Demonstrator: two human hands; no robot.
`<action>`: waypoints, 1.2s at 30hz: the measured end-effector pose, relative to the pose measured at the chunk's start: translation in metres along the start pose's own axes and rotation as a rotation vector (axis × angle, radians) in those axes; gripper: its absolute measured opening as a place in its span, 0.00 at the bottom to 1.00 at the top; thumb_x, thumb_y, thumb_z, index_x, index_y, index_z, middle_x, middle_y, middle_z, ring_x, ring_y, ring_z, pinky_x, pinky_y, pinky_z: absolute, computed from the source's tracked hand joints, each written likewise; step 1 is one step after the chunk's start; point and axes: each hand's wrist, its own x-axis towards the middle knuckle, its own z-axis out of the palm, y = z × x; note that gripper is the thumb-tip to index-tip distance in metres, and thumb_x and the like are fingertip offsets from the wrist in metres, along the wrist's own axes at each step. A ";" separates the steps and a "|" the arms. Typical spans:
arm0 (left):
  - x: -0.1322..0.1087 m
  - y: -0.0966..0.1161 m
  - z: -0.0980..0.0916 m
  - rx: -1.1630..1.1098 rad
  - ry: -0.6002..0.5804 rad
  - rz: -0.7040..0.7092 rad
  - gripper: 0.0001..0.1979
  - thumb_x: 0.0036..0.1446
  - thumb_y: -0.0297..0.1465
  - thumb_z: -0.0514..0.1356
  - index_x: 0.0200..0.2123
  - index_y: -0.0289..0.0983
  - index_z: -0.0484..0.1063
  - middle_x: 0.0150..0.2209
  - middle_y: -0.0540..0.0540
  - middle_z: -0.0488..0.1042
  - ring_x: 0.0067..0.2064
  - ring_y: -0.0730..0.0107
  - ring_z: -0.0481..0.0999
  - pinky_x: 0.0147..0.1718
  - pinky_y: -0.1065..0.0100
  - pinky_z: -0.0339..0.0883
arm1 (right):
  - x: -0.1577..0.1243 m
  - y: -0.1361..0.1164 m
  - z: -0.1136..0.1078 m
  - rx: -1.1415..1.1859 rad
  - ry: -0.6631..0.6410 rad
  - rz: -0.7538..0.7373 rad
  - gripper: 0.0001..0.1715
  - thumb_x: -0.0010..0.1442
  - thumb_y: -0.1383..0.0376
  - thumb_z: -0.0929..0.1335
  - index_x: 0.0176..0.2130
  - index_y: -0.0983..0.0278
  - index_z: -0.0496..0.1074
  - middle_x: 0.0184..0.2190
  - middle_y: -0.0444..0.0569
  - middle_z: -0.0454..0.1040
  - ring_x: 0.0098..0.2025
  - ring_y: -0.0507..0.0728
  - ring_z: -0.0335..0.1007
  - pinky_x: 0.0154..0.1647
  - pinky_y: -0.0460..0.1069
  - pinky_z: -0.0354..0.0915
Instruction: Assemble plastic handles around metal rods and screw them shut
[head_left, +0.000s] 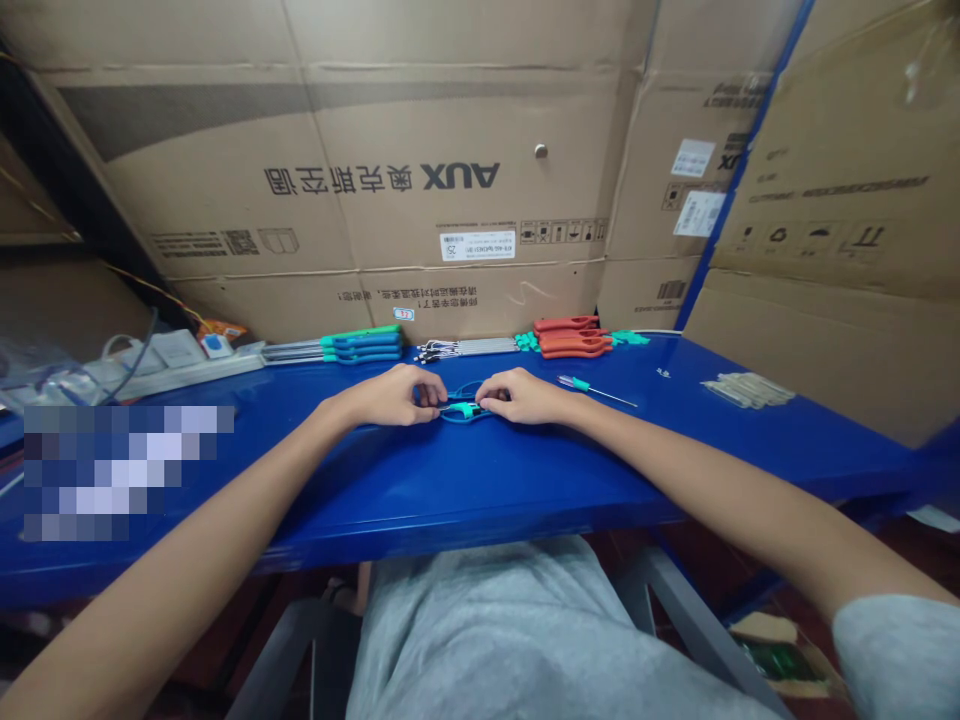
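My left hand (394, 395) and my right hand (521, 395) meet at the middle of the blue table (480, 480), both closed on a small tool with blue handles and a green part (461, 408). The fingers of each hand pinch one end of it, and it lies low on the table top. A blue loop of the handle shows between the two hands. Most of the tool is hidden under my fingers.
Along the back edge lie blue-and-green handled tools (360, 343), loose metal parts (465, 348) and orange handled tools (574, 338). A small green-handled screwdriver (596, 391) lies right of my right hand. Pale strips (746, 389) sit far right. Cardboard boxes (450, 180) wall the back.
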 end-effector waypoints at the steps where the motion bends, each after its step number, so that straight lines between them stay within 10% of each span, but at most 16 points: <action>1: 0.000 0.001 0.000 0.003 0.006 0.010 0.14 0.48 0.36 0.60 0.36 0.35 0.76 0.32 0.47 0.78 0.31 0.70 0.75 0.31 0.72 0.67 | 0.000 0.001 0.001 0.013 0.006 0.002 0.11 0.59 0.68 0.65 0.38 0.68 0.76 0.30 0.49 0.76 0.30 0.52 0.68 0.33 0.46 0.60; 36: 0.003 0.006 0.010 0.079 0.048 0.042 0.24 0.53 0.49 0.58 0.41 0.35 0.76 0.34 0.45 0.77 0.34 0.67 0.74 0.33 0.70 0.65 | 0.000 0.002 -0.001 0.084 0.029 0.008 0.12 0.50 0.73 0.67 0.38 0.68 0.72 0.27 0.46 0.73 0.29 0.51 0.68 0.34 0.46 0.64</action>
